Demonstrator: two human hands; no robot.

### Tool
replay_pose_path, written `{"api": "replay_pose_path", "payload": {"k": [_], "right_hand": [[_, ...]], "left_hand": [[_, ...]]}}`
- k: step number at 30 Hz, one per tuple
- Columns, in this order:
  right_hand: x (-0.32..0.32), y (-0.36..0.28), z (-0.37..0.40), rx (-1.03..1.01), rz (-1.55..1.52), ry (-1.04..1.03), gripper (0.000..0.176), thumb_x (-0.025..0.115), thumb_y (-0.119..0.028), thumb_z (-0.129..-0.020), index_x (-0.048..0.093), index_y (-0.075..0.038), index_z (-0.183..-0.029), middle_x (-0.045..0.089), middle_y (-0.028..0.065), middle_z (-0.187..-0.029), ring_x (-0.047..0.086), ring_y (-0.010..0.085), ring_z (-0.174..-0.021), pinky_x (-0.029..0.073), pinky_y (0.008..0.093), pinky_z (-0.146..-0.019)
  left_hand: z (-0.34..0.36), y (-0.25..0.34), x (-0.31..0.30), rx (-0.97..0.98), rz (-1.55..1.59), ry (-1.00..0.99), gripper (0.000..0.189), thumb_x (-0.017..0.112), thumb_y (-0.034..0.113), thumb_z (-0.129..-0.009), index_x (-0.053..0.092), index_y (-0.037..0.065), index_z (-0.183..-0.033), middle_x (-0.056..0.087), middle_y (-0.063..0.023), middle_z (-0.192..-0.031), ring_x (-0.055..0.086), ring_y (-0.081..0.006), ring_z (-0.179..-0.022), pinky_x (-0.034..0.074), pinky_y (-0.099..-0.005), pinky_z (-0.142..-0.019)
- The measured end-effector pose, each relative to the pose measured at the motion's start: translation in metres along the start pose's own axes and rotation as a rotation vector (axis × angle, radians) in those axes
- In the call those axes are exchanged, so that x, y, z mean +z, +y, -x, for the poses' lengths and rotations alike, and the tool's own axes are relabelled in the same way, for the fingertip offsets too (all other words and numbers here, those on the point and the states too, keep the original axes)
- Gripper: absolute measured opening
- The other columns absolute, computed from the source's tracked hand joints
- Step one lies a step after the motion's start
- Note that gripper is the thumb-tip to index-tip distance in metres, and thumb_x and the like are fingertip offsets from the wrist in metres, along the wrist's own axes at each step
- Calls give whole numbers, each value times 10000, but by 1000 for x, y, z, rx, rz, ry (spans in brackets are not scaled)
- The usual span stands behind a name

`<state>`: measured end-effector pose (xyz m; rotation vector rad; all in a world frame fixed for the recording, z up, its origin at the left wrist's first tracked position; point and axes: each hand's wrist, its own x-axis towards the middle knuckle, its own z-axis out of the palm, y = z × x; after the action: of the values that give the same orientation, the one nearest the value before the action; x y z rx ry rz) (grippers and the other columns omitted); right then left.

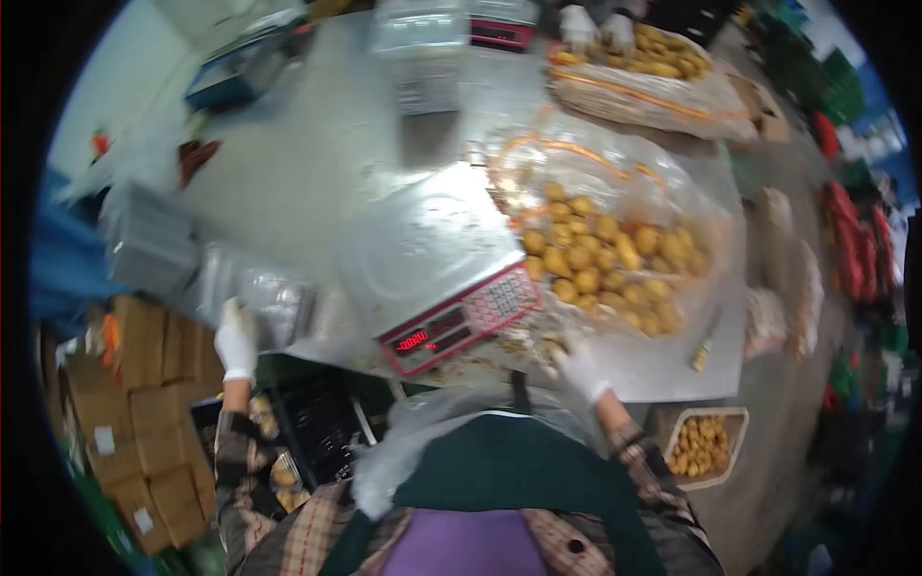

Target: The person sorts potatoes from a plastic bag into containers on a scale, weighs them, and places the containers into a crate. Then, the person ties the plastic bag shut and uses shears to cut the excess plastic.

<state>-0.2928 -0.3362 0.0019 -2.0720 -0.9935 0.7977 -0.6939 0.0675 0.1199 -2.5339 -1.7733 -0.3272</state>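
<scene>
My left hand [236,341], in a white glove, is closed at the near edge of a stack of clear plastic containers [264,293] at the table's left side. My right hand [580,371], also white-gloved, is blurred over the table's front edge; whether its fingers hold anything cannot be made out. Between my hands sits a scale [432,250] with a red front and a lit red display; no container is on its plate. Just beyond my right hand, a large clear plastic bag [687,178] lies open with many yellowish potatoes [586,254] spilling toward the scale.
Another person's white-gloved hands [597,31] work at a second potato bag [653,96] across the metal table [288,154]. A second scale [501,34] stands there. Below right is a basket of potatoes [699,446]; below left are a black crate [322,422] and cardboard boxes [158,413].
</scene>
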Motion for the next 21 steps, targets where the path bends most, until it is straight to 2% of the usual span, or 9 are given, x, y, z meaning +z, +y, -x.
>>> {"api": "replay_pose_path", "payload": {"k": [3, 5, 7, 8, 9, 11, 15, 18, 21], "right_hand": [[-1, 5, -2, 158, -164, 31, 270, 561, -125, -880, 625, 16, -1100, 687, 161, -965, 644, 213, -878, 500, 314, -801], [-19, -8, -1, 228, -212, 36, 266, 561, -113, -883, 623, 25, -1102, 686, 160, -966, 644, 212, -878, 500, 307, -799], [-33, -7, 1, 256, -246, 56, 263, 560, -103, -887, 621, 34, -1103, 686, 157, -960, 646, 209, -872, 501, 301, -794], [-38, -2, 1, 253, -255, 79, 262, 559, -99, -889, 619, 38, -1104, 685, 155, -953, 646, 206, -866, 502, 300, -791], [-41, 5, 0, 248, -265, 96, 260, 558, -94, -892, 618, 42, -1105, 685, 153, -947, 647, 204, -859, 503, 298, -787], [-53, 26, -6, 234, -343, 165, 239, 543, -87, -910, 613, 42, -1098, 683, 124, -908, 638, 172, -801, 507, 287, -752], [-108, 43, -22, 199, -441, 447, 229, 493, -40, -936, 593, 44, -1125, 680, 111, -915, 625, 137, -764, 505, 259, -733], [-150, 74, -43, 174, -93, 767, 153, 563, -77, -869, 657, -2, -962, 687, 140, -847, 651, 229, -757, 502, 322, -711], [-175, 86, -50, 358, 403, 773, 193, 580, -156, -820, 681, -64, -958, 672, 188, -882, 649, 360, -831, 510, 410, -772]], "left_hand": [[-2, -11, 25, -174, 157, 381, 206, 533, 175, -916, 568, 67, -1088, 647, -197, -987, 628, -375, -900, 495, -428, -759], [-8, -24, 39, -297, 319, 565, 150, 516, 146, -940, 567, 56, -1049, 652, -118, -864, 629, -262, -756, 491, -365, -646], [-20, -75, 63, -213, 803, 192, 116, 502, 109, -958, 585, 49, -1013, 574, -24, -771, 522, -111, -648, 431, -259, -560], [-19, -52, 39, -245, 676, -116, 134, 499, 90, -965, 598, 57, -1051, 493, 19, -743, 408, -38, -610, 352, -191, -523], [-24, -56, 39, -172, 638, -207, 145, 516, 90, -948, 583, 12, -1050, 598, -23, -821, 510, -93, -657, 430, -234, -604], [-32, -70, 46, 204, 416, -36, 179, 518, 92, -944, 592, 1, -1079, 624, -69, -858, 576, -160, -762, 470, -272, -708], [-33, -50, 12, -181, 239, 505, 194, 512, 112, -951, 608, 8, -1084, 633, -107, -986, 612, -225, -836, 487, -317, -799], [-30, 15, -39, -226, 314, 729, 190, 500, 130, -971, 614, 24, -1079, 652, -95, -989, 624, -190, -854, 493, -307, -791], [-25, 98, -54, 18, 656, 414, 162, 521, 112, -960, 617, 28, -1060, 658, -102, -988, 628, -190, -870, 498, -316, -783]]}}
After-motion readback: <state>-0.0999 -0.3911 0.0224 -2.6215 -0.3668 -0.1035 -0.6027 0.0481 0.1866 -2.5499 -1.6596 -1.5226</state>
